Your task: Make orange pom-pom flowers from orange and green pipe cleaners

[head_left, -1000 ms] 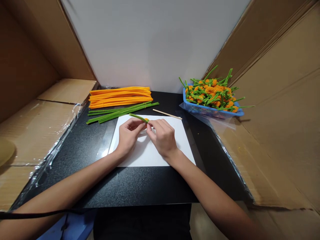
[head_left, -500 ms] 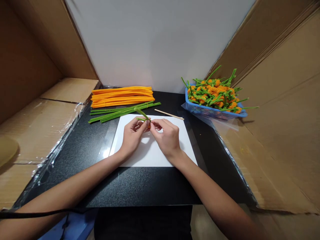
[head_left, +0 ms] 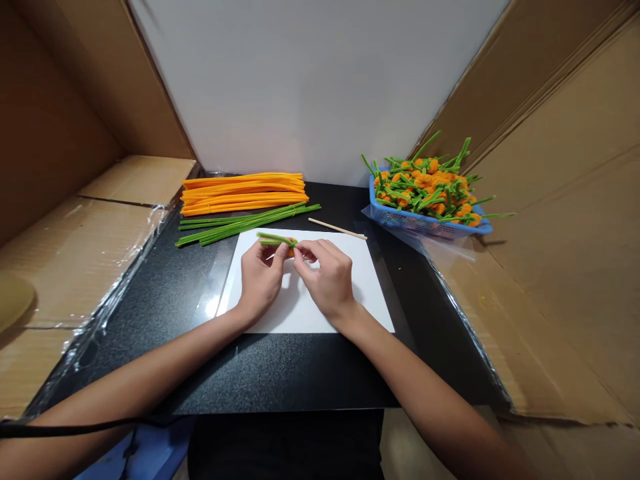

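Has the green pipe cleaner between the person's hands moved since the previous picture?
Yes. The green pipe cleaner has swung down and left, lying nearly along the top edge of the white paper.

Even bright light, glare on black tabletop.

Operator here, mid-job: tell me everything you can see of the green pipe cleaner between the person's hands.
The green pipe cleaner is a fuzzy chenille stem, apparently doubled so that two strands run side by side. It lies nearly level above the white paper, its free end pointing left. The other end meets a small orange fuzzy tuft, partly hidden by fingers. The left hand pinches it, and the right hand holds it near the tuft. Whether it touches the paper cannot be told.
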Demonstrator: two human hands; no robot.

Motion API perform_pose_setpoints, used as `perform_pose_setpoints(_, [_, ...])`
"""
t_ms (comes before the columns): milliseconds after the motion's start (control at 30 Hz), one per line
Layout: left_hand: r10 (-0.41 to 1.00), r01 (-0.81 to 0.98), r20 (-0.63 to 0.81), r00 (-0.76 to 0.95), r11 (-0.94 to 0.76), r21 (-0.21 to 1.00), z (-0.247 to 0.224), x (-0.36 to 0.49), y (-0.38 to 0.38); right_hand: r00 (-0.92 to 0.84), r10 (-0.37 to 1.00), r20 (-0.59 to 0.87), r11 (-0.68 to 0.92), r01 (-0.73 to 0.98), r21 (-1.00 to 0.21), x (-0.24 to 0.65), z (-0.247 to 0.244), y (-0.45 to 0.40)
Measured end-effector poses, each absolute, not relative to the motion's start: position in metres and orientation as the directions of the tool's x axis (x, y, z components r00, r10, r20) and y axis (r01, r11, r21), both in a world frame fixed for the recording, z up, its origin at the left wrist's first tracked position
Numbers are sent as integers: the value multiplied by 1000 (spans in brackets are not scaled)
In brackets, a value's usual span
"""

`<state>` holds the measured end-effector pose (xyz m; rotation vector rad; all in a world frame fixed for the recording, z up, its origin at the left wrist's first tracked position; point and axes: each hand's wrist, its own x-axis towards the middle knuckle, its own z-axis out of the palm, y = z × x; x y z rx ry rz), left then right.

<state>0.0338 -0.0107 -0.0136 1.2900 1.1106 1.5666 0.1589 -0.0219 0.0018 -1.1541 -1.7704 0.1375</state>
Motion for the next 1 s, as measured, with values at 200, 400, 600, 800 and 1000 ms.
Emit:
perform_pose_setpoints(200, [923, 35, 344, -174, -343, 939, -14, 34, -12, 89, 852, 517, 417, 482, -771, 149, 9, -27])
perform_pose_setpoints(400, [885, 96, 424, -192, -413, 906, -12, 35, -14, 191, 888, 419, 337, 350, -874, 145, 12, -29])
perform_pose_setpoints(600, [877, 117, 437, -200, -421, 899, -10, 37, -14, 184, 886, 425, 345, 349, -871, 143, 16, -29])
perform_pose_setpoints(800, [865, 161, 463, -193, -438, 884, -12, 36, -12, 41, 977, -208, -171, -430, -886, 142, 15, -19])
perform_pose_setpoints(1000, [789, 262, 597, -148, -551, 793, -10, 34, -12, -266, 854, -447, -505, -632, -588, 153, 20, -11])
